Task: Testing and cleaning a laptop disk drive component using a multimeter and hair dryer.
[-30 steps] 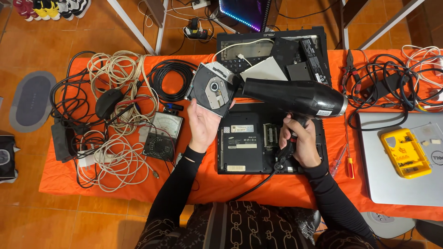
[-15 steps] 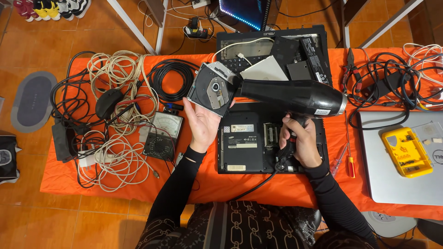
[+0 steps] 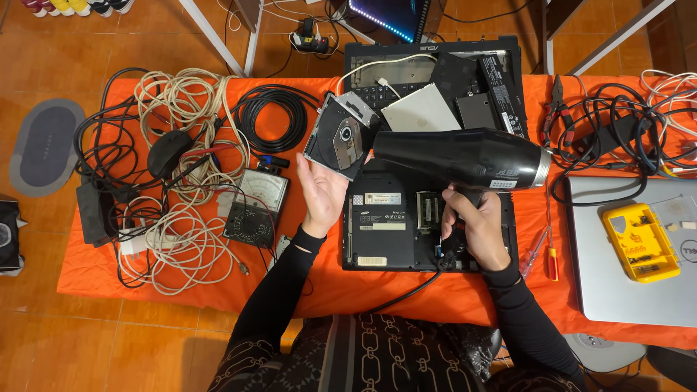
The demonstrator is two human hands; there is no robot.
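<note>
Nozzle of the black plastic hair dryer (image 3: 465, 156), clamped in the right hand (image 3: 475, 225), points left at the silver flat optical drive (image 3: 341, 136) clasped by the left hand (image 3: 323, 192).

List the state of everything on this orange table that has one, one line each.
Black hair dryer: held level in right hand, nozzle at the drive.
Silver optical disc drive: propped tilted by left hand.
Black laptop: lying underside up.
Silver laptop: lid shut.
Yellow bit case: lies on silver laptop.
</note>
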